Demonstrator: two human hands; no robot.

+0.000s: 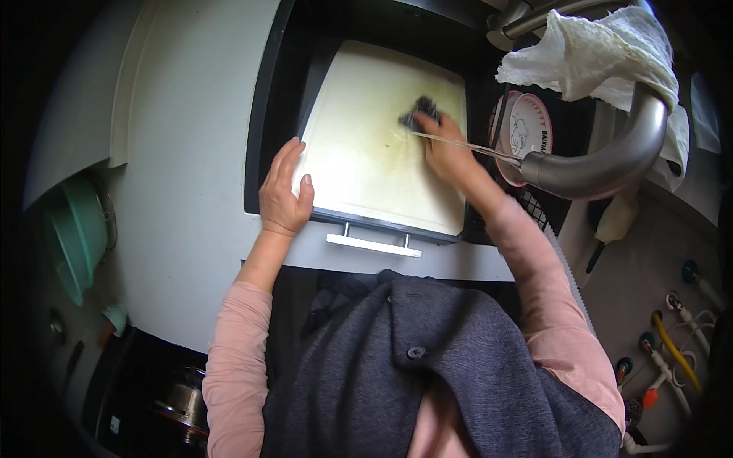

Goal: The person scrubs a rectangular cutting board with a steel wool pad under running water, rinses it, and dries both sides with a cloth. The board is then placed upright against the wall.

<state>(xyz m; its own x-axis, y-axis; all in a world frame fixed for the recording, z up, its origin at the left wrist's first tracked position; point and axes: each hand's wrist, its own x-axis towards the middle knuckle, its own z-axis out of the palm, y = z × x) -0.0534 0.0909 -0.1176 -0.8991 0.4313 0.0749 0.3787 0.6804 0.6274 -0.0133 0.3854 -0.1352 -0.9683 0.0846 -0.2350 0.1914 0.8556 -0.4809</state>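
Observation:
A pale, stained board or panel with a dark edge (366, 166) lies tilted in a black sink (276, 74). My left hand (286, 186) rests against its left edge, thumb spread from the fingers. My right hand (444, 143) holds a dark wadded scrubber (424, 111) on the board's surface, right of its middle. From the metal faucet (601, 166) a thin stream of water runs towards the scrubber and my right hand. A white cloth (595, 54) hangs over the faucet. Below the board is a metal bar handle (374, 245).
Bowls with a pink rim (529, 126) stand right of the board, by a black wire rack (529, 206). Green basins (80, 235) hang at the left. A metal pot (186, 401) sits at the lower left. Pipes and a yellow hose (676, 349) run at the lower right.

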